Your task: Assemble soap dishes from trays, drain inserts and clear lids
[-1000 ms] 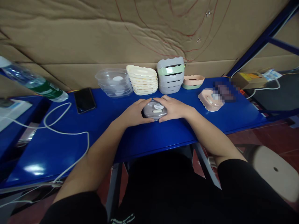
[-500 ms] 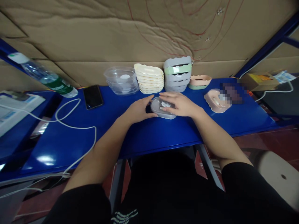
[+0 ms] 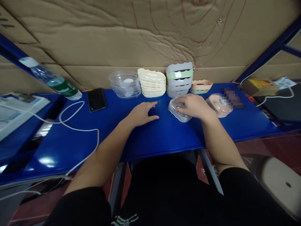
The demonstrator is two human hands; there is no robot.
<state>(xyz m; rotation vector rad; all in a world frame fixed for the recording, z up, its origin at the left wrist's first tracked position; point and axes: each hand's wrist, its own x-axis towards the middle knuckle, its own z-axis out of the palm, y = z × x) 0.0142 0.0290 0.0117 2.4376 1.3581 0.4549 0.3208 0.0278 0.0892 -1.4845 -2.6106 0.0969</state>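
My right hand is curled over a grey soap box with a clear lid, its fingers gripping the box from above. The box looks slightly tilted at the table's middle right. To its left, my left hand hovers over the blue table, thumb and fingers apart and holding nothing. Just right of my right hand sits a pink soap box with a clear lid. Behind my hands are stacks of clear lids, cream wavy-edged trays and grey soap box bases with a green one among them.
A peach base sits on a green one at the back right. A phone, a leaning water bottle and a looping white cable are at the left. A cardboard wall stands behind; a small carton is at right.
My right hand has moved right with the grey soap box, toward the pink one. My left hand has come off the box and stays in nearly the same place.
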